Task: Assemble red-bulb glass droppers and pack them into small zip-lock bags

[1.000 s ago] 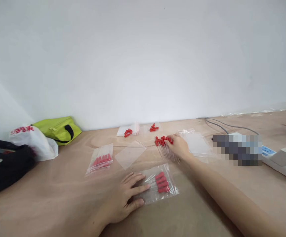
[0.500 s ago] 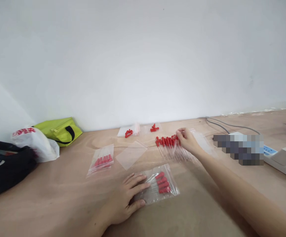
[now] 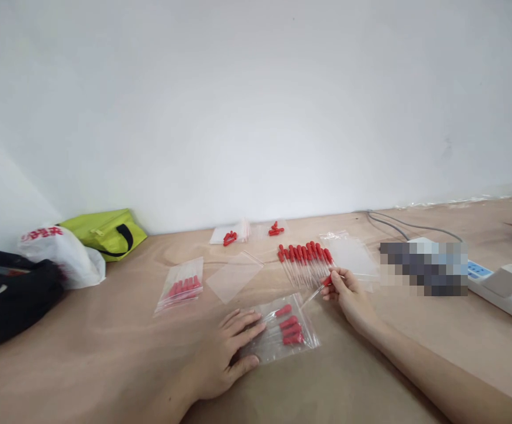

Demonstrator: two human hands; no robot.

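Note:
My left hand (image 3: 233,350) lies with spread fingers on a clear zip bag (image 3: 273,353), pressing its left end to the table. Inside that bag are several droppers with red rubber bulbs (image 3: 291,330). My right hand (image 3: 348,294) pinches a glass dropper (image 3: 327,281) by its red bulb, the thin tube pointing down-left at the bag's right, zip-side edge. I cannot tell whether the tip is inside the bag. Behind it, a row of loose red-bulbed droppers (image 3: 304,253) lies side by side. A stack of filled zip bags (image 3: 180,287) rests to the left.
An unfilled zip bag (image 3: 235,277) lies mid-table, more bags (image 3: 353,256) at right. Loose red bulbs (image 3: 230,237) sit on bags near the wall. A power strip (image 3: 481,274) with cables stands right; black (image 3: 12,300), white (image 3: 68,259) and yellow-green (image 3: 109,232) bags stand left.
My right hand has moved from the row of droppers toward the zip bag, now with one dropper in its fingers. My left hand has stayed on the bag.

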